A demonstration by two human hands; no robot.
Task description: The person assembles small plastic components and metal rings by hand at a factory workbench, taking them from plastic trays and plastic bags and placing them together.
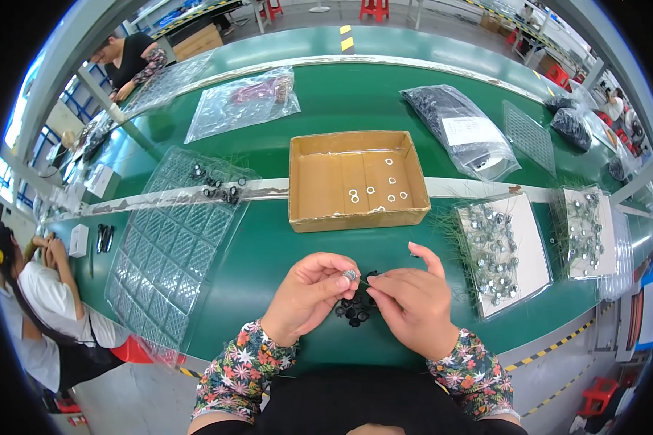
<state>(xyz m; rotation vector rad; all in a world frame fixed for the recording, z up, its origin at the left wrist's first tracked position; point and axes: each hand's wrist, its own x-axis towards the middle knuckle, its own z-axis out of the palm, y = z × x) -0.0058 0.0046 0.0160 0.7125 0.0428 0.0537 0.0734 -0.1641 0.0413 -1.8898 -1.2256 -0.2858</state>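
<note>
My left hand [312,293] pinches a small round silver part [350,275] between thumb and fingers; thin wires seem to run from it toward the other hand. Close beside it, my right hand [412,301] is closed at the fingertips on a small black part [372,275], partly hidden by the fingers. The right index finger is raised. Under and between both hands lies a pile of small black round caps [354,310] on the green table. Just beyond the hands stands an open cardboard box [359,221] with several white rings [371,190] scattered inside.
Clear plastic trays [156,268] lie at left with black round parts [221,188] at their far end. Two white boards [526,246] at right carry wired silver parts. Plastic bags [461,130] lie beyond the box. Other people [62,301] sit at left.
</note>
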